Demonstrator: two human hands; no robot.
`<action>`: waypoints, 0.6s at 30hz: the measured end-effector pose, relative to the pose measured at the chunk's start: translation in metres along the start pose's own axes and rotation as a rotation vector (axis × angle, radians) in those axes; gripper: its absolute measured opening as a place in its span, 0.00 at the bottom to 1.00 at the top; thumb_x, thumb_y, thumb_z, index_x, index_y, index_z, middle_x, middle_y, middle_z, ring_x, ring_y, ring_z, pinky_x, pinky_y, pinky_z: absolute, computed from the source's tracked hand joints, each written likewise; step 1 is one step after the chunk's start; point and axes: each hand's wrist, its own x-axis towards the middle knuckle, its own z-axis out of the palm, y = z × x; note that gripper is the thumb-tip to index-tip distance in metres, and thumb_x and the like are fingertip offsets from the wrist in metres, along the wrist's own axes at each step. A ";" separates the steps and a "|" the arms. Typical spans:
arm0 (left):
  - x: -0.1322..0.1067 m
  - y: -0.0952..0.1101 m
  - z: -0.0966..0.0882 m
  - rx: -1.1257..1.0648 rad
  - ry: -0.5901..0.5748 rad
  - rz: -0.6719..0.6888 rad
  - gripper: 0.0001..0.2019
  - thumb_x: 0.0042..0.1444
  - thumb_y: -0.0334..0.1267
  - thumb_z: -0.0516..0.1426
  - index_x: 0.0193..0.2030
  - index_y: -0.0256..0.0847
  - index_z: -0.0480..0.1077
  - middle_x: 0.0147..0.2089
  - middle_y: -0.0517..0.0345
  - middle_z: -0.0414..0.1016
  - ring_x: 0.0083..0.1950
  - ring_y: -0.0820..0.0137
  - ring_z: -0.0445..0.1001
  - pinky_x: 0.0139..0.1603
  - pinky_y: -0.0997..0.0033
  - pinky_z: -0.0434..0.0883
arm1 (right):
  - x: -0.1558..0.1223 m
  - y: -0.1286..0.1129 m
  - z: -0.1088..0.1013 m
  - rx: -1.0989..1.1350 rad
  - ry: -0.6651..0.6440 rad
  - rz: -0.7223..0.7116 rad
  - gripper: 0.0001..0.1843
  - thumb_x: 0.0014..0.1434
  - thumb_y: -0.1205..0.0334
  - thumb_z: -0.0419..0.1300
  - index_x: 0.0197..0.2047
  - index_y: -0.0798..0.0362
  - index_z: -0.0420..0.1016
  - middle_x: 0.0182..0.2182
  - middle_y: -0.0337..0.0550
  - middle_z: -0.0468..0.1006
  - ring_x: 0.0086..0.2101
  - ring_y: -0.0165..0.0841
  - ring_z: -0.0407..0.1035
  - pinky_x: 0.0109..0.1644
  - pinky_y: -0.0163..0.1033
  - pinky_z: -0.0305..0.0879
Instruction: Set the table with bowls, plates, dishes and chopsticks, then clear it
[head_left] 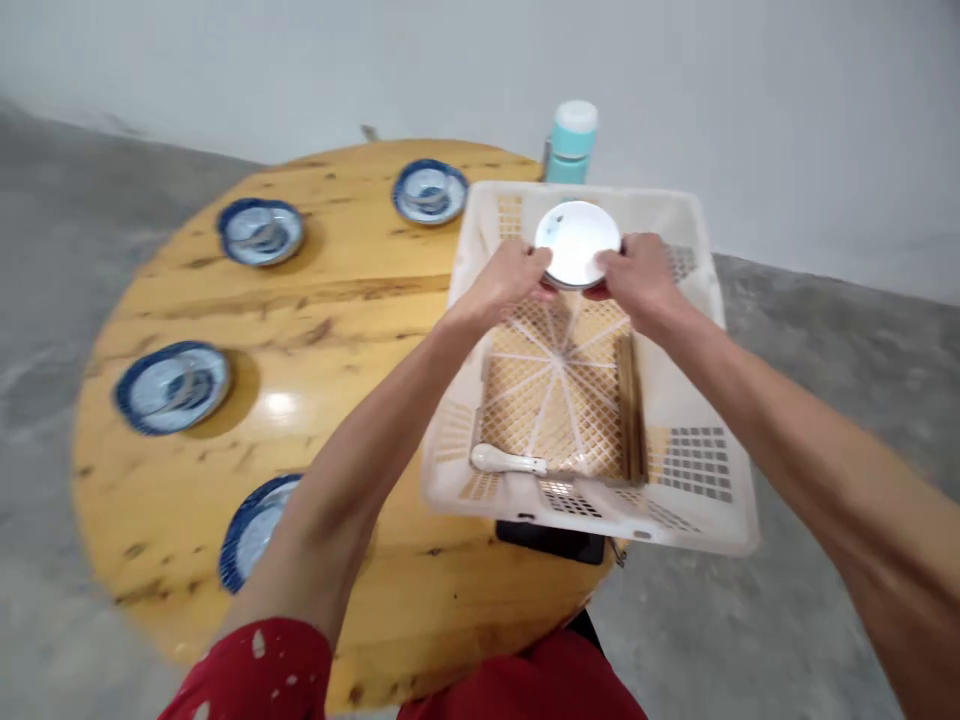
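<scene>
My left hand (516, 272) and my right hand (641, 272) grip opposite sides of a small round white dish (577, 240). Thumbs lie on its near rim and the fingers curl underneath. Whether it is one dish or a stack, I cannot tell. Both hands are over the far part of a white plastic basket (615, 530). Inside that basket, a white spoon (508, 460) lies at the near left, and a bundle of wooden chopsticks (632, 410) runs along the right side.
Blue-rimmed dishes with spoons stand around the round wooden table (360, 300), one dish (262, 232) at the far left and another dish (430, 192) near the basket. Behind the basket rises a turquoise bottle (572, 145). A black phone-like object (551, 541) lies under its near edge.
</scene>
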 end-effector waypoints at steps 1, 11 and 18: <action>-0.014 0.005 -0.014 0.003 0.024 0.032 0.17 0.68 0.44 0.50 0.48 0.28 0.69 0.36 0.50 0.79 0.43 0.68 0.80 0.46 0.69 0.76 | -0.009 -0.021 0.003 0.036 0.022 0.008 0.11 0.63 0.64 0.56 0.41 0.65 0.73 0.37 0.56 0.78 0.35 0.38 0.77 0.38 0.44 0.76; -0.156 -0.002 -0.169 -0.045 0.292 0.102 0.12 0.65 0.40 0.55 0.35 0.33 0.71 0.32 0.57 0.77 0.37 0.75 0.78 0.45 0.76 0.77 | -0.065 -0.165 0.140 0.223 -0.157 -0.065 0.03 0.58 0.73 0.57 0.34 0.62 0.72 0.31 0.47 0.76 0.26 0.29 0.72 0.34 0.40 0.77; -0.198 -0.100 -0.234 -0.207 0.442 -0.140 0.13 0.59 0.43 0.59 0.39 0.31 0.73 0.31 0.52 0.79 0.35 0.69 0.80 0.45 0.68 0.78 | -0.078 -0.155 0.270 0.206 -0.370 0.053 0.04 0.57 0.69 0.58 0.37 0.59 0.72 0.28 0.46 0.75 0.27 0.33 0.73 0.29 0.41 0.76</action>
